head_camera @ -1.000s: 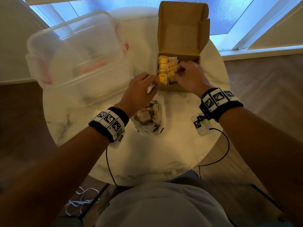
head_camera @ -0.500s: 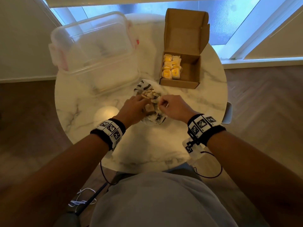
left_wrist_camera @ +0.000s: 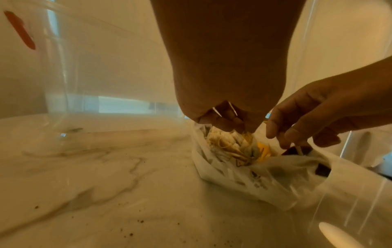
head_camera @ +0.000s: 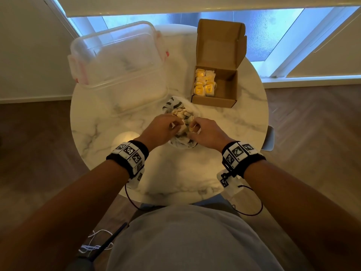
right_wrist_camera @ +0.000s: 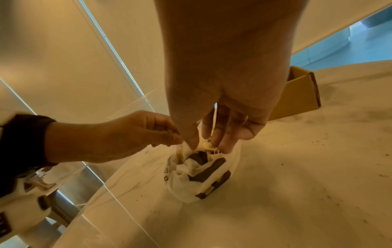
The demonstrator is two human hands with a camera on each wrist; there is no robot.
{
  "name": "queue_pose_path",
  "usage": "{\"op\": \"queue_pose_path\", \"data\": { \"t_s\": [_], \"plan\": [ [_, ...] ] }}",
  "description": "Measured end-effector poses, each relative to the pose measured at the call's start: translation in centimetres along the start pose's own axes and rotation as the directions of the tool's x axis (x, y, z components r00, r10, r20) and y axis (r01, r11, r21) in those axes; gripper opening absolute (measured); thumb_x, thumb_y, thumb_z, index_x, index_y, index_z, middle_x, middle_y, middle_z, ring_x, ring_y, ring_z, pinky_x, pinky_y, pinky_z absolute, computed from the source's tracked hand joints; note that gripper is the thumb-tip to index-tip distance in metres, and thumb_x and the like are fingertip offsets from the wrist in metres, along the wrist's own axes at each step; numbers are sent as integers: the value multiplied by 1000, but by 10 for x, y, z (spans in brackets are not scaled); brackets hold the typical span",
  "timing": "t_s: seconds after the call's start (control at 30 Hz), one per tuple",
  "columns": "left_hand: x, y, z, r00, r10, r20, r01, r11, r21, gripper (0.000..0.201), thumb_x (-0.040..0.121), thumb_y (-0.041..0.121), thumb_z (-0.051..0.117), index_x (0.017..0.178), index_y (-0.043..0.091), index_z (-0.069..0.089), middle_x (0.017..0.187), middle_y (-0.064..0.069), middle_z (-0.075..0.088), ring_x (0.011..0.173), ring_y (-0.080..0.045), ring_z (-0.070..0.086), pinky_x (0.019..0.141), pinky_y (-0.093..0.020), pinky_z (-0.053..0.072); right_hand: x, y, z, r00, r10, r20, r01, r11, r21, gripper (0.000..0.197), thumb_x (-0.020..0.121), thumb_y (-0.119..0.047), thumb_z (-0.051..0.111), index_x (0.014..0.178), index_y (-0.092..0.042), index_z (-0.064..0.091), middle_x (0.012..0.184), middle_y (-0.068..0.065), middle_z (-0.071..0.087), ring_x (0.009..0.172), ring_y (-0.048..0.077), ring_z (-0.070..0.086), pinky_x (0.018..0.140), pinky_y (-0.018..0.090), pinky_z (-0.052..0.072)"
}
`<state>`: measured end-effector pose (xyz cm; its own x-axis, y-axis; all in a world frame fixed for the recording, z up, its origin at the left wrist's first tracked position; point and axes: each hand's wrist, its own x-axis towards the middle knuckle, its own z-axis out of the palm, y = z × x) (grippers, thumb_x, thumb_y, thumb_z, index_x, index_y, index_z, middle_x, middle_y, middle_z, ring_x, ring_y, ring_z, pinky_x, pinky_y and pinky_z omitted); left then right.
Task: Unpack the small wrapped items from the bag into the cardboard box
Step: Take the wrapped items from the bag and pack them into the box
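Note:
A white bag with dark print (head_camera: 176, 143) lies open mid-table, with pale wrapped items (head_camera: 180, 114) inside. My left hand (head_camera: 175, 124) reaches into the bag's mouth from the left, and in the left wrist view it (left_wrist_camera: 233, 127) pinches the top of a wrapped item (left_wrist_camera: 230, 146). My right hand (head_camera: 192, 127) reaches in from the right, thumb and fingers (right_wrist_camera: 220, 142) pinching another small item at the bag (right_wrist_camera: 201, 176). The cardboard box (head_camera: 227, 89) stands open behind the bag, with several yellow wrapped items (head_camera: 204, 83) in its left half.
A large clear plastic tub (head_camera: 117, 61) with red clips fills the table's back left. The round marble table (head_camera: 175, 182) drops off near my body. The box's raised lid (head_camera: 220, 42) stands at the far side. Cables hang from both wristbands.
Both hands came back from the cardboard box to the bag a second ago. Since half a second ago they stay in the bag's mouth, with fingers closing on items.

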<state>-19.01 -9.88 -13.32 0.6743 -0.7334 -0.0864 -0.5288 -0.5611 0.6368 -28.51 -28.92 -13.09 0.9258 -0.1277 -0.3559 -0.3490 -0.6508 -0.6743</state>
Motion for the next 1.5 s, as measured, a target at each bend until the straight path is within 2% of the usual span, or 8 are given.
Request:
{"op": "queue_pose_path", "data": {
  "t_s": [0.1, 0.53, 0.73, 0.87, 1.0, 1.17, 1.4, 1.5],
  "plan": [
    [-3, 10, -2, 1000, 5, 6, -4, 993, -115, 18, 93, 21, 66, 110, 22, 73, 102, 7, 69, 89, -6, 60, 75, -10, 44, -1, -9, 3, 999, -27, -24, 28, 999, 32, 34, 78, -41, 79, 101, -21, 63, 95, -1, 63, 85, 16, 58, 70, 31, 49],
    [10, 20, 0, 1000, -16, 16, 18, 990, -141, 19, 96, 17, 59, 114, 18, 63, 105, 7, 58, 84, 0, 55, 72, -3, 40, -5, 3, -5, 998, -27, -49, 20, 990, -138, 32, 101, -31, 51, 74, -15, 57, 76, 2, 58, 72, 22, 52, 55, 28, 27],
    [32, 18, 25, 976, 13, 219, -38, 993, 112, 39, 89, 12, 59, 128, 18, 60, 133, -10, 54, 125, -30, 43, 104, -44, 40, -13, 12, -14, 998, 12, -61, -14, 999, -42, 26, 99, -19, 50, 104, -8, 73, 100, 11, 56, 89, 22, 53, 77, 25, 39],
    [40, 21, 30, 981, 0, 194, -42, 977, 211, 31, 88, 18, 62, 120, 17, 65, 122, -11, 59, 116, -32, 49, 99, -45, 42, -19, 13, -18, 991, -55, -125, 52, 998, -23, 7, 94, -13, 57, 95, -7, 62, 88, 7, 58, 82, 25, 56, 64, 25, 29],
    [40, 22, 25, 994, 27, 102, -47, 979, 198, 17, 87, 20, 67, 103, 14, 70, 114, -12, 56, 98, -29, 56, 87, -41, 50, -23, 14, -23, 989, 6, -150, 14, 990, 138, 16, 92, -18, 65, 102, -15, 54, 84, -1, 65, 69, 9, 58, 57, 19, 43],
    [32, 11, 11, 997, 61, 48, -73, 948, 309, 24, 90, 44, 61, 102, 25, 67, 115, -1, 59, 110, -26, 53, 94, -43, 44, -20, 15, -27, 985, 5, -172, 13, 994, 105, 11, 94, -24, 64, 100, -16, 59, 81, -8, 62, 69, 2, 56, 55, 5, 39],
    [14, 19, -9, 991, -26, 134, 35, 998, -60, 13, 98, 32, 59, 101, 19, 59, 91, 8, 59, 76, -1, 54, 65, -12, 41, -4, 15, -20, 975, -56, -216, 66, 997, 41, 16, 98, -25, 59, 96, -12, 68, 95, 8, 61, 87, 22, 57, 78, 32, 47],
    [7, 24, -11, 992, -60, 109, 84, 970, -228, 10, 97, 28, 61, 101, 19, 61, 90, 15, 62, 78, 10, 56, 67, -5, 42, -1, 10, -18, 971, -63, -230, 77, 996, 52, 15, 96, -21, 61, 101, -12, 72, 100, 10, 61, 91, 22, 58, 83, 33, 49]
  ]
}}
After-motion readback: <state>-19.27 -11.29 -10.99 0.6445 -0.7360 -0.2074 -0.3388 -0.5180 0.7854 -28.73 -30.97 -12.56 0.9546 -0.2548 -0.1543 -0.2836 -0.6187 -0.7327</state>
